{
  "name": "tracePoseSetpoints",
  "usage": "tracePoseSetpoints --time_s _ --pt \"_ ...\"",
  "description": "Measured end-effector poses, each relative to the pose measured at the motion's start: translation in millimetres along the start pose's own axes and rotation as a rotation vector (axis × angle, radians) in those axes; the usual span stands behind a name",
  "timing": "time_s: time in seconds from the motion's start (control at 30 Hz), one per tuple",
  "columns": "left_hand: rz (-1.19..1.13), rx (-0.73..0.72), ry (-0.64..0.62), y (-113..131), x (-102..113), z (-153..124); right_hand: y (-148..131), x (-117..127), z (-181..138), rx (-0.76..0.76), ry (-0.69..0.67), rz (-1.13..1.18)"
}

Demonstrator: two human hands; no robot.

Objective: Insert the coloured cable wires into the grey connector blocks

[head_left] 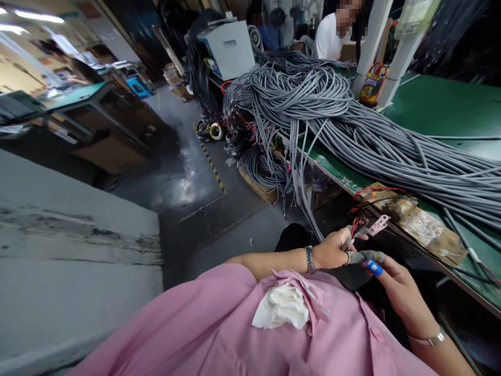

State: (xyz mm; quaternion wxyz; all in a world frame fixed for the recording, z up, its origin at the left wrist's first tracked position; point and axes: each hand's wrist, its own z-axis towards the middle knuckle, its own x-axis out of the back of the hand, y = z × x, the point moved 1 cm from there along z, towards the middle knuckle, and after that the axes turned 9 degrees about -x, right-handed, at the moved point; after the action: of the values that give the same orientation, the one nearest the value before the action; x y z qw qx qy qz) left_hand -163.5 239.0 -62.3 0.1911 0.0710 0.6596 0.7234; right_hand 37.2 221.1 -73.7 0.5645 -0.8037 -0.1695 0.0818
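Note:
My left hand (332, 249), with a metal watch on its wrist, is closed around the end of a grey cable (311, 216) that hangs from the bench. Thin red and dark wires (358, 227) stick out above its fingers, beside a pale pink slotted flat piece (379, 224) whose kind I cannot tell. My right hand (393, 277) meets the left fingertips, thumb and forefinger pinched together. Blue tape wraps its thumb and grey covers sit on fingertips of both hands. Whatever lies in the right pinch is hidden.
A large heap of grey cables (297, 96) runs along the green bench (442, 109). At its near edge lies a taped cardboard block (426, 227). A white box-shaped machine (230, 49) stands at the far end. Another person (327, 36) sits beyond the bench. A grey panel (78, 250) stands left.

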Motion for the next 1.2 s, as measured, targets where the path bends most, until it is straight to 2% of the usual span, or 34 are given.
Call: tracePoseSetpoints --time_s 0.2,0.3,0.4,0.47,0.7,0.87,0.97,1.07,1.2 --pt "-0.328 0.035 -0.037 3 8 0 -26 -20 -2 0.166 0.005 -0.136" --pt "-0.37 0.08 -0.043 0 11 -2 -42 -35 0 0.285 -0.004 -0.319" --pt "-0.355 0.073 -0.036 -3 11 -5 -55 -48 4 0.358 0.027 -0.527" --pt "-0.343 0.061 -0.024 -3 12 -6 -59 -53 7 0.372 0.055 -0.583" --pt "-0.171 0.006 -0.097 2 13 -5 -51 -56 10 0.388 0.092 -0.589" --pt "-0.198 0.034 -0.179 5 7 -5 -47 -49 7 0.416 0.123 -0.483" --pt "-0.126 0.026 -0.163 7 6 -4 -46 -46 5 0.444 0.086 -0.438" --pt "-0.069 -0.014 -0.132 3 7 -3 -46 -44 5 0.469 0.042 -0.502" --pt "0.0 -0.018 -0.123 -7 9 -2 -47 -45 7 0.487 0.051 -0.587"
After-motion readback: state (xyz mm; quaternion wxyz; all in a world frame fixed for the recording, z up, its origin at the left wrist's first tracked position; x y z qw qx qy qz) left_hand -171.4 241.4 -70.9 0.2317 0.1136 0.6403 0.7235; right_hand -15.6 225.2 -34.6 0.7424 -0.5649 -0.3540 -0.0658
